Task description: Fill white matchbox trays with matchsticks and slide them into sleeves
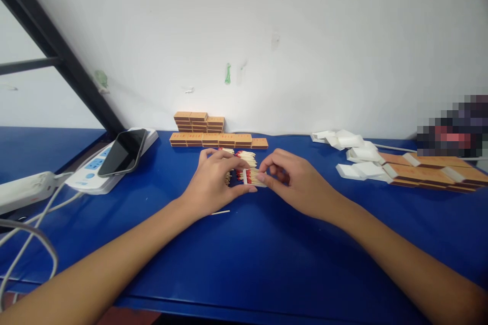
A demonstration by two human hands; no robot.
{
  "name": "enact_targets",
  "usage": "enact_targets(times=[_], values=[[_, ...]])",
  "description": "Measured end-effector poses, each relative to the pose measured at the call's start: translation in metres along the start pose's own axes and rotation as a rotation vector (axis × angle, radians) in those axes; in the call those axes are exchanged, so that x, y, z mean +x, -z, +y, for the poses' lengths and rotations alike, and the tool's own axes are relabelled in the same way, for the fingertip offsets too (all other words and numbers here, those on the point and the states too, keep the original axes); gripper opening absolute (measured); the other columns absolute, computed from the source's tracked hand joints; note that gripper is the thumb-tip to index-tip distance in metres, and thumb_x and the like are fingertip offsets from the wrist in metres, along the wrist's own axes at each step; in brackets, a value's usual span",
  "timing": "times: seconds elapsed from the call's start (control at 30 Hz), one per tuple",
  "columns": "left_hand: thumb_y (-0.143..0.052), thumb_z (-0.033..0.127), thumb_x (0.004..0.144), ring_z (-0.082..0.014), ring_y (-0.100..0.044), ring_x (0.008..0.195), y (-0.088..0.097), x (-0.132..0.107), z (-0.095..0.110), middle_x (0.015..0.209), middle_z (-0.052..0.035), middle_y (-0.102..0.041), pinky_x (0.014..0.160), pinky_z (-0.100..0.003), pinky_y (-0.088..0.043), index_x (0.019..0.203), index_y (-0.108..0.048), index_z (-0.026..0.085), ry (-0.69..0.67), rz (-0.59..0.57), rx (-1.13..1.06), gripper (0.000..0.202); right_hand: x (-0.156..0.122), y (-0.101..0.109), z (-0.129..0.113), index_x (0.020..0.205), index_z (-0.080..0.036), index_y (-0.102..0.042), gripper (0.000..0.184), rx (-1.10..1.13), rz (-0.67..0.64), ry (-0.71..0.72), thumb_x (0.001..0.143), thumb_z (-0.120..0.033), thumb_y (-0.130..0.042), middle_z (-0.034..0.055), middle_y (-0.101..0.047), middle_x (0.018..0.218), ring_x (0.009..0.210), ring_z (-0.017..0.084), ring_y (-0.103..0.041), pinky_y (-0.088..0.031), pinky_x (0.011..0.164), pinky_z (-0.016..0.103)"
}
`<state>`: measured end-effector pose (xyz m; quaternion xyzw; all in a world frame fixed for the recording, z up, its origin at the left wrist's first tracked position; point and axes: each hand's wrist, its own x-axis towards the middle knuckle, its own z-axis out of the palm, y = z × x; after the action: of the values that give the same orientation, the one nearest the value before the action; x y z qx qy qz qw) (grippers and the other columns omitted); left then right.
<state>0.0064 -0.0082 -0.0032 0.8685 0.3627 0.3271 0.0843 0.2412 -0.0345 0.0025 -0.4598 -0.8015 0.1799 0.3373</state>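
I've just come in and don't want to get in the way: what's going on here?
Someone is handling matches in a small white tray. The left hand grips the tray, and the right hand has its fingertips at the tray's other end. More matches lie just behind it. Orange matchboxes stand near the wall, while other white trays and orange sleeves lie at the right.

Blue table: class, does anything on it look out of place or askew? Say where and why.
Yes: a single pale stick lies alone near the left hand, apart from the bunched matches. At right, white trays sit in a loose, uneven heap, unlike the neatly lined-up matchboxes by the wall.
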Motion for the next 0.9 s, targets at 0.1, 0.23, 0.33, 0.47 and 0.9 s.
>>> enact_targets(times=[0.1, 0.23, 0.33, 0.47, 0.9], values=[[-0.092, 0.049, 0.076, -0.0244, -0.067, 0.110, 0.000, -0.001, -0.002, 0.111, -0.0001, -0.078, 0.103, -0.045, -0.033, 0.106, -0.072, 0.025, 0.026, 0.018, 0.019, 0.043, 0.013, 0.003, 0.005, 0.089, -0.020, -0.071, 0.018, 0.008, 0.090, -0.106, 0.095, -0.036, -0.065, 0.0005, -0.059, 0.079, 0.065, 0.014, -0.051, -0.042, 0.062, 0.028], [-0.090, 0.048, 0.078, -0.0249, -0.067, 0.111, 0.001, -0.001, -0.002, 0.113, -0.0007, -0.078, 0.102, -0.046, -0.034, 0.109, -0.072, 0.025, 0.049, 0.038, 0.048, 0.042, 0.048, 0.010, 0.018, 0.082, -0.016, -0.074, 0.024, -0.011, 0.173, -0.384, 0.092, -0.037, -0.067, 0.0020, -0.063, 0.067, 0.063, 0.015, -0.054, -0.040, 0.061, 0.029], [-0.089, 0.044, 0.081, -0.0256, -0.067, 0.109, 0.002, -0.001, -0.001, 0.113, -0.0016, -0.077, 0.102, -0.047, -0.034, 0.110, -0.072, 0.025, 0.062, 0.047, 0.086, 0.039, 0.079, 0.018, 0.028, 0.084, -0.014, -0.077, 0.016, 0.039, 0.149, -0.510, 0.087, -0.029, -0.072, 0.0054, -0.072, 0.076, 0.070, 0.017, -0.061, -0.043, 0.065, 0.028], [-0.089, 0.038, 0.081, -0.0258, -0.066, 0.108, 0.003, 0.000, 0.000, 0.111, -0.0010, -0.077, 0.103, -0.048, -0.033, 0.109, -0.072, 0.025, 0.097, 0.038, 0.101, 0.035, 0.122, 0.018, 0.033, 0.080, -0.013, -0.077, 0.013, 0.055, 0.186, -0.559, 0.084, -0.025, -0.076, 0.0072, -0.074, 0.081, 0.074, 0.016, -0.062, -0.044, 0.066, 0.026], [-0.088, 0.044, 0.081, -0.0303, -0.065, 0.112, 0.006, 0.003, -0.003, 0.109, -0.0054, -0.077, 0.105, -0.054, -0.033, 0.109, -0.073, 0.023, 0.198, 0.023, 0.129, 0.038, 0.211, -0.066, -0.001, 0.083, -0.012, -0.065, 0.021, 0.193, 0.190, -0.658, 0.077, -0.026, -0.079, -0.0017, -0.053, 0.056, 0.053, 0.013, -0.049, -0.039, 0.052, 0.026]])
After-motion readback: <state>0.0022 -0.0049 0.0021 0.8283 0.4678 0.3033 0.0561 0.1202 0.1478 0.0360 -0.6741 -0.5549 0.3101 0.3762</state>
